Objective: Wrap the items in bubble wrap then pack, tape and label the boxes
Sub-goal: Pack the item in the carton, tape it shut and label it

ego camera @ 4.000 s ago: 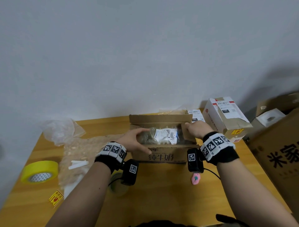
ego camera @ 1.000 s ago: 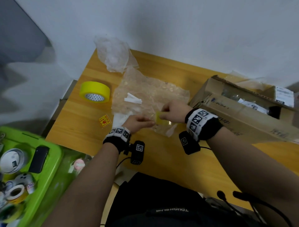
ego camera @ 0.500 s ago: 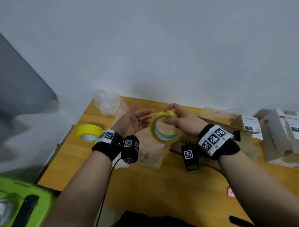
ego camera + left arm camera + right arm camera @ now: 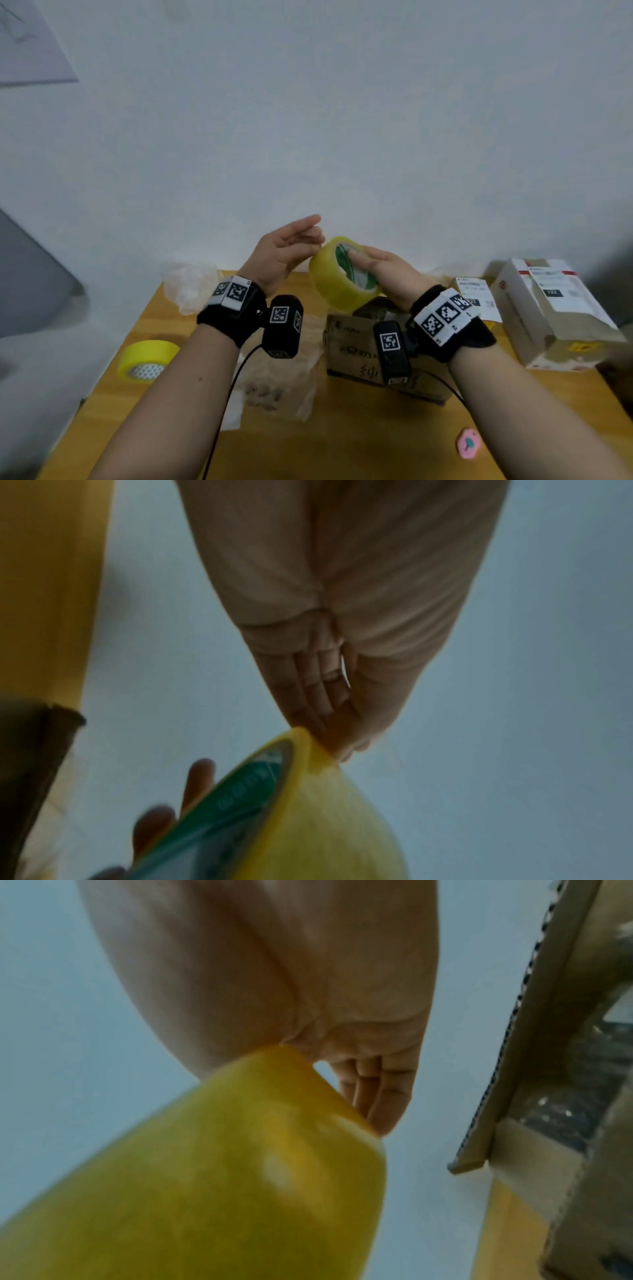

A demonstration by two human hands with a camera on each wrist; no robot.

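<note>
My right hand (image 4: pixel 383 274) grips a yellowish tape roll (image 4: pixel 342 274) with a green core, fingers through its hole, and holds it in the air above the open cardboard box (image 4: pixel 359 349). The left hand (image 4: pixel 291 243) is beside it with straight fingers, whose tips touch the roll's outer rim. In the left wrist view the fingertips (image 4: pixel 308 718) and thumb meet at the tape roll (image 4: pixel 308 804) edge. The right wrist view shows the tape roll (image 4: pixel 222 1177) against my palm and the cardboard box (image 4: pixel 507 1069) with a bubble-wrapped item (image 4: pixel 582 1056) inside.
A sheet of bubble wrap (image 4: pixel 277 377) lies left of the box. A second yellow tape roll (image 4: pixel 147 359) sits at the table's left edge, with a crumpled plastic bag (image 4: pixel 190 284) behind it. Labelled parcels (image 4: pixel 555 308) stand at the right. A pink object (image 4: pixel 468 442) lies near the front.
Both hands left the box. The right hand picked the tape roll up from the bubble wrap and raised it over the box. The left hand's fingertips came onto its rim.
</note>
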